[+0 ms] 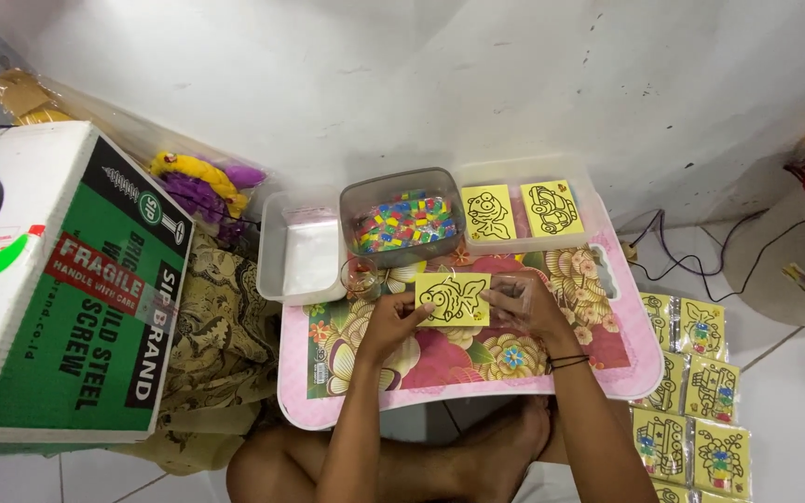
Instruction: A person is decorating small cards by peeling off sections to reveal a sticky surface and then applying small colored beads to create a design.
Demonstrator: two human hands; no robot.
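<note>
Both hands hold a yellow card with a black fish outline (452, 299) above a small pink floral table (440, 373). My left hand (391, 322) grips the card's left edge. My right hand (525, 305) grips its right edge, a dark band on its wrist. A grey tub of small colourful pieces (404, 221) stands just behind the card. To its right a clear tray (524, 212) holds two more yellow outline cards. A clear empty tray (298, 251) sits to the left of the tub.
A large white and green cardboard box (58, 279) stands at left beside patterned cloth (221, 326). Several bagged yellow cards (696, 391) lie on the tiled floor at right. Black cables (701, 270) run along the floor by the white wall. My bare legs are under the table.
</note>
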